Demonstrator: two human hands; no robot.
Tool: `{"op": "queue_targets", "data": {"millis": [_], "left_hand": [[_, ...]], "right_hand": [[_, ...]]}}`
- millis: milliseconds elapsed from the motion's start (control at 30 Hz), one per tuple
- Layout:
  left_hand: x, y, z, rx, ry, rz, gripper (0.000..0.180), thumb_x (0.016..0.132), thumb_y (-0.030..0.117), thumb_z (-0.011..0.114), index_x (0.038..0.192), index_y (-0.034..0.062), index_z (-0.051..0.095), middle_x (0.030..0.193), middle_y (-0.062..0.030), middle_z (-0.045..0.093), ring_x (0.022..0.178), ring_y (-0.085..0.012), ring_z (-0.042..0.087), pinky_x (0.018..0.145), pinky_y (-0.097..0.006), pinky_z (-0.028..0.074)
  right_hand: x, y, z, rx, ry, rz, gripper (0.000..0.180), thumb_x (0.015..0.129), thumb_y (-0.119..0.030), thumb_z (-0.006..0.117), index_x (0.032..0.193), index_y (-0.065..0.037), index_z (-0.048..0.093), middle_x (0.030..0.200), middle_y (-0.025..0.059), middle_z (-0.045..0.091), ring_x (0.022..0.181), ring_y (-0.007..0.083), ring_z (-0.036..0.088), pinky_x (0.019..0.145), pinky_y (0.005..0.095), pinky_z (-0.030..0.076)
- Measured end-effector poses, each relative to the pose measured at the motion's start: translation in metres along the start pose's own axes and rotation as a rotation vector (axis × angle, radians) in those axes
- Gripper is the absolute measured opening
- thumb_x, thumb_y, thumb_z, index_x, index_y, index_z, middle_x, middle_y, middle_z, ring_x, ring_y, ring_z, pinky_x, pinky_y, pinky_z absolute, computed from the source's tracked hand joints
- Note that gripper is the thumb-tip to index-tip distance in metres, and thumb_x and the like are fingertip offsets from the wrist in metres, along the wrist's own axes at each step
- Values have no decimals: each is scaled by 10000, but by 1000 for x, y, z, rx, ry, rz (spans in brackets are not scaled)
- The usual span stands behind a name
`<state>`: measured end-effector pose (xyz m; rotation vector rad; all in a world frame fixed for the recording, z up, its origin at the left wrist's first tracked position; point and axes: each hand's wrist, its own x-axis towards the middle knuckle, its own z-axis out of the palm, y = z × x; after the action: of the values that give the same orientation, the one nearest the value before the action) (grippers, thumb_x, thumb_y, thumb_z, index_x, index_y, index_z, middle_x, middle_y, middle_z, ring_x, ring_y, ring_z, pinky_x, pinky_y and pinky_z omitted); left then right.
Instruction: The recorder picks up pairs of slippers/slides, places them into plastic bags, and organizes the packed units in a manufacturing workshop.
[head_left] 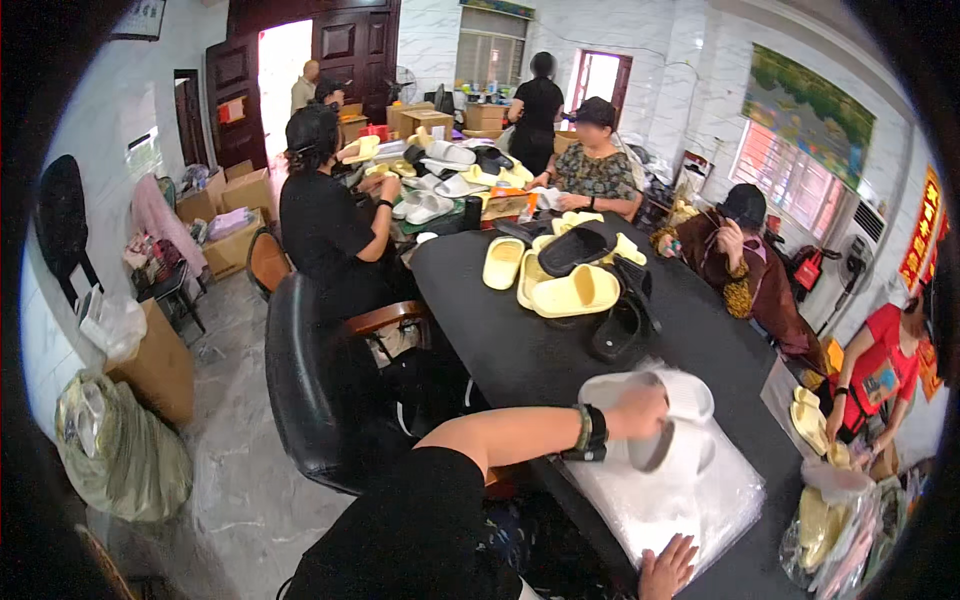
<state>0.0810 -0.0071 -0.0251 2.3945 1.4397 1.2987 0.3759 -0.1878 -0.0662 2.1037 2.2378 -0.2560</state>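
My left hand (pixel 638 408), slightly blurred, reaches across the table and is closed on a white slipper (pixel 688 396). Just nearer to me, a second white slipper (pixel 680 455) lies on a stack of clear plastic bags (pixel 640 505). Some of the left fingers are hidden against the slippers. At the bottom of the view my right hand (pixel 668 568) rests on the near edge of the bags, its fingers spread and nothing in its grasp.
Yellow slippers (pixel 575 292) and black slippers (pixel 622 328) are heaped farther along the black table (pixel 490 330). Several people sit or stand around. A black chair (pixel 315 390) is at my left. Bagged yellow slippers (pixel 822 525) lie at the right.
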Motion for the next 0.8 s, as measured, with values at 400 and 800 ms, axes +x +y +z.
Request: {"op": "queue_targets", "data": {"millis": [400,800], "left_hand": [[-64,-30,-30,25,-274,-73,132,720,145,648,738,17,675,922,-195,618,819,-387,630,693,-482,509],[121,-100,-225,461,15,-54,146,705,133,629,718,2,692,789,-234,648,774,-387,636,706,-464,505]], "right_hand": [[12,-17,-4,-29,96,-72,750,969,-493,455,1525,-60,197,1563,192,193,1440,377,164,1126,548,171],[10,-13,-1,121,25,-15,777,961,-494,459,1537,-59,170,1610,183,80,1486,380,28,1159,550,48]]}}
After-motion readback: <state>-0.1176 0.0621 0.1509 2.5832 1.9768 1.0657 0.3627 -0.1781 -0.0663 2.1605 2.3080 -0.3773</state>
